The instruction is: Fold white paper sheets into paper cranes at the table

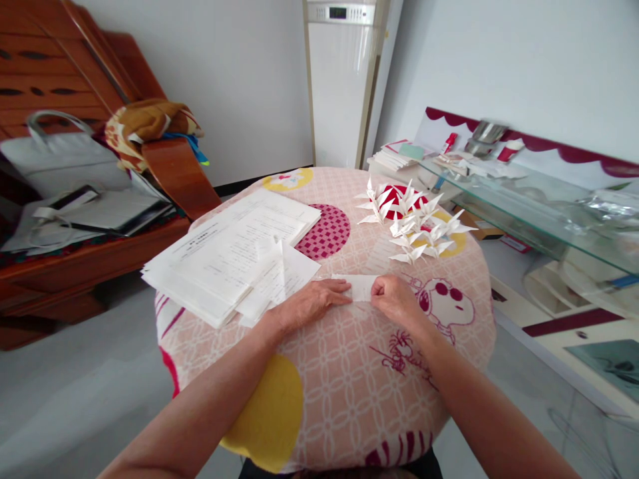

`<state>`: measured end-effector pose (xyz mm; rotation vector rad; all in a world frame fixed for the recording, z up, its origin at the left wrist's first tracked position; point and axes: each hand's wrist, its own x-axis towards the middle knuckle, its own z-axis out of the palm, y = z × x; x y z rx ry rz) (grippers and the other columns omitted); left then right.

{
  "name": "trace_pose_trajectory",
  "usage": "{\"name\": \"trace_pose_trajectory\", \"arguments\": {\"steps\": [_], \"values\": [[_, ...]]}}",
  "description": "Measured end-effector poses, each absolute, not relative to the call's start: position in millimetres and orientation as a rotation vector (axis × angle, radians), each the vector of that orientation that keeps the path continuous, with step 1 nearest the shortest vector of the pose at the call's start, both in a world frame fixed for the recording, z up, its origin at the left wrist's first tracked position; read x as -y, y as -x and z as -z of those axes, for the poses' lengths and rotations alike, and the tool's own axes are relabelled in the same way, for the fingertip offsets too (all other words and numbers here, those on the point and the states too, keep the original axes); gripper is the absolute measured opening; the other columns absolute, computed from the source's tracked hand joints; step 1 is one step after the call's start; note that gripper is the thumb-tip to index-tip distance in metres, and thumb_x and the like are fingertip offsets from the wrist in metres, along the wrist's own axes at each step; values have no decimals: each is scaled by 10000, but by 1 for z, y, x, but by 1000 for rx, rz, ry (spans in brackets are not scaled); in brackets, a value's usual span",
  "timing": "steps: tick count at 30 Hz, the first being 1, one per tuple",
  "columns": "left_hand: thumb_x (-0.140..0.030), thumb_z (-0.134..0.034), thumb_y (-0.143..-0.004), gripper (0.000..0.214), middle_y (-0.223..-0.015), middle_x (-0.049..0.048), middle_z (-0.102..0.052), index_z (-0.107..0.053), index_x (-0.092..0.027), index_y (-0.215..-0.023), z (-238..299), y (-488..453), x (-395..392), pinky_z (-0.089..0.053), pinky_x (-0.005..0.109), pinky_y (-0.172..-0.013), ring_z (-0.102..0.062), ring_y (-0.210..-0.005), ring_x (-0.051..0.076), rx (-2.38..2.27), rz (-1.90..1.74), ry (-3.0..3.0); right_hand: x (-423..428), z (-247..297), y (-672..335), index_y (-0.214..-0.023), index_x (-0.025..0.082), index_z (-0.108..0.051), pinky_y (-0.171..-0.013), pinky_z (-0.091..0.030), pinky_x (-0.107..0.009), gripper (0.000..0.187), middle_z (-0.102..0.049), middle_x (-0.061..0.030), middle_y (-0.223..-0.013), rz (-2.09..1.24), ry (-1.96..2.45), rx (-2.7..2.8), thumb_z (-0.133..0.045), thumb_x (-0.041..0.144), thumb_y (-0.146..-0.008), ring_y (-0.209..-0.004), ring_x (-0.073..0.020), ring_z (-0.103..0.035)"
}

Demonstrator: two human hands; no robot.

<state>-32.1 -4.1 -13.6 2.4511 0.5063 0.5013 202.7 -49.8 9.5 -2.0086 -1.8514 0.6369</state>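
Note:
A small folded white paper (360, 286) lies on the round table's patterned cloth (349, 372). My left hand (312, 303) rests flat on the paper's left end, fingers stretched out. My right hand (394, 299) is curled, its fingertips pinching or pressing the paper's right edge. A stack of printed white sheets (229, 256) lies just left of my left hand. Several folded white paper cranes (414, 223) stand at the table's far right.
A wooden bench (100, 253) at left carries a grey bag (60, 156), papers and bundled cloth. A glass shelf (524, 199) with small items runs along the right wall. A tall white appliance (342, 80) stands behind the table.

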Motion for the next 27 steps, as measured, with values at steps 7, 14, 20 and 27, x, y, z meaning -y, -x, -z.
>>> {"name": "trace_pose_trajectory", "arguments": {"steps": [7,14,20,27], "values": [[-108,-486,-887,312,-1276,97,-688,-737,-210,-1043,18,52,0,-486,420,-1076,-621,-1236,217,-546,-604,-2437,56,-12,-223,-603,193,-670,-566,-374,-244,140,-674,-11,-597,-574,2051,1836,-586,87,-640,-601,-157,-611],[-98,-464,-856,280,-1144,89,-730,-730,-172,-904,9,50,1,-555,359,-947,-694,-1047,206,-892,-793,-2308,58,-6,-246,-662,177,-657,-517,-414,-251,106,-670,-24,-587,-811,1912,1544,-553,167,-680,-523,-160,-598],[-272,-761,-730,789,-1309,158,-633,-455,-165,-1450,5,28,3,-542,434,-951,-661,-1088,264,-1083,-869,-2122,52,4,-247,-998,129,-724,-588,-520,-309,392,-743,-97,-810,-736,1714,1358,-630,401,-732,-656,-212,-680],[-87,-606,-768,740,-859,-12,-686,-439,-223,-1476,-3,12,12,-530,237,-708,-621,-681,98,-1017,-924,-2092,38,-6,-237,-1200,164,-696,-648,-526,-307,576,-767,-88,-957,-713,1601,1473,-742,317,-647,-696,-190,-675]]}}
